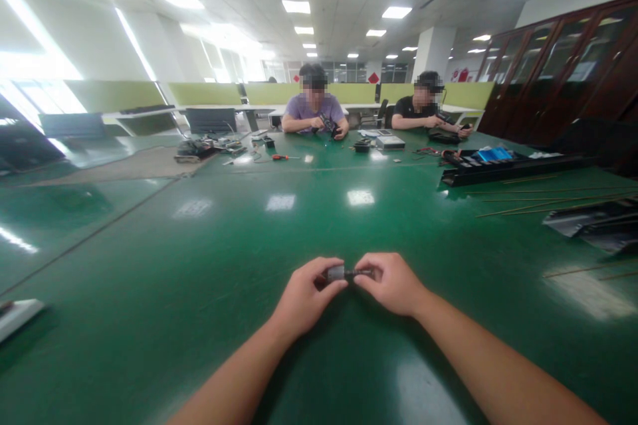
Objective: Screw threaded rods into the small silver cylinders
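Just above the green table, my left hand (302,297) grips a small grey cylinder (336,273) between thumb and fingers. A thin dark shaft-like piece (351,275) extends from the cylinder's right end toward my right hand (393,285), whose thumb and fingers pinch its far end. The two pieces lie in one line and appear to meet; whether they are joined, I cannot tell. My fingers partly cover both ends.
Across the green table (239,232), two people handle dark devices. An orange-handled screwdriver (280,157) lies near them. Black channel-shaped housings (508,169) and thin rods (528,200) lie at right. A white object (22,317) sits at the left edge.
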{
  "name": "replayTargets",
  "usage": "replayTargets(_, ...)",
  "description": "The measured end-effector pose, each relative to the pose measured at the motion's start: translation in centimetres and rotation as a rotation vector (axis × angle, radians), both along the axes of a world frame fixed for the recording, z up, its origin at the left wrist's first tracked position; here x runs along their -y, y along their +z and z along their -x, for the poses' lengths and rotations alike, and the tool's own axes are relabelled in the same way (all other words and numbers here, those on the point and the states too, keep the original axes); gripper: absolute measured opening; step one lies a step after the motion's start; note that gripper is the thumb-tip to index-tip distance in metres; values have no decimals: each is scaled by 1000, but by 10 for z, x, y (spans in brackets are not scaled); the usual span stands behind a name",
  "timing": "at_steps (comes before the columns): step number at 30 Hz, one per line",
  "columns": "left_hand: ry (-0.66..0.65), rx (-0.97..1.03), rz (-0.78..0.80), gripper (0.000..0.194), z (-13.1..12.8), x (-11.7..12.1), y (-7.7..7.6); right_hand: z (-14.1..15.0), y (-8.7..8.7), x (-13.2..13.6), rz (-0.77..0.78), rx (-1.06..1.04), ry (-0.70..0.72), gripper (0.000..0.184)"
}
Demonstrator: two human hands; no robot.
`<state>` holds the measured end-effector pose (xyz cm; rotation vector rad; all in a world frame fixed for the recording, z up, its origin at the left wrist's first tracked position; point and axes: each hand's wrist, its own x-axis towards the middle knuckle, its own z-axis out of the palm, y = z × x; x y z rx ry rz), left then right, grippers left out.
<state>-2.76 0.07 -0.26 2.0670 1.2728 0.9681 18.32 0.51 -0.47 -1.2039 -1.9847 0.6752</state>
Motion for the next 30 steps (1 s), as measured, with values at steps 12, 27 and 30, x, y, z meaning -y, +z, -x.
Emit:
replayTargets(12, 0, 7, 14, 27, 1, -1, 0, -2, 0, 0, -15, 0, -6, 7)
replayTargets(27, 21, 38, 37, 28, 0, -2, -1, -3, 3, 0, -20, 5, -18, 7)
replayTargets(30, 19, 45, 39, 28, 1, -1, -1, -3, 3, 0, -16, 1, -18, 7)
